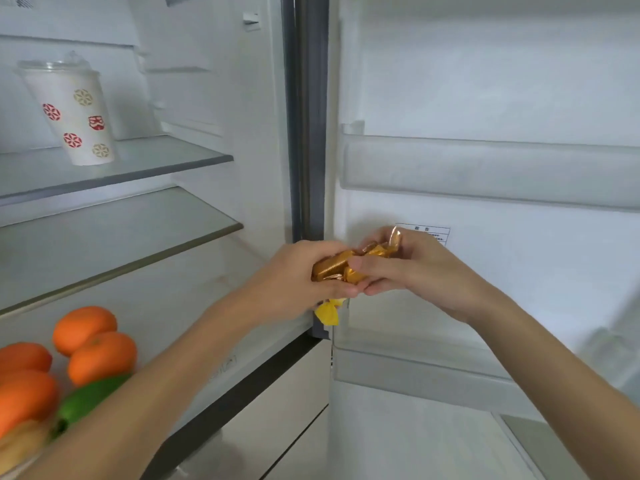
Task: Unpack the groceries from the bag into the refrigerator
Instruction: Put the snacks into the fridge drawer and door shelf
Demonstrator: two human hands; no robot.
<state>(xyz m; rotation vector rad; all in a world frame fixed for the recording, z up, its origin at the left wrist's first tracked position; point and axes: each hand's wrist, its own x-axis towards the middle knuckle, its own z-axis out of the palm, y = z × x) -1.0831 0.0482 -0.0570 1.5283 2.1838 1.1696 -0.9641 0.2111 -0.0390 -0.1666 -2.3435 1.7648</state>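
Both hands meet in front of the open refrigerator's hinge post, cupped around a handful of gold-wrapped candies (341, 266). My left hand (298, 275) grips them from the left, my right hand (412, 268) from the right. One yellow wrapper (327, 313) hangs below the hands. The candies are held just above the lower door bin (415, 372). On the refrigerator's lowest shelf at bottom left lie several oranges (100, 356), a green fruit (86, 398) and a bread roll (20, 445). The grocery bag is out of view.
A white paper cup (74, 112) with red and gold patterns stands on the upper glass shelf (166, 164). A second glass shelf (156, 226) lies below it. The open door carries an upper bin (485, 168). Drawer fronts (277, 410) sit beneath.
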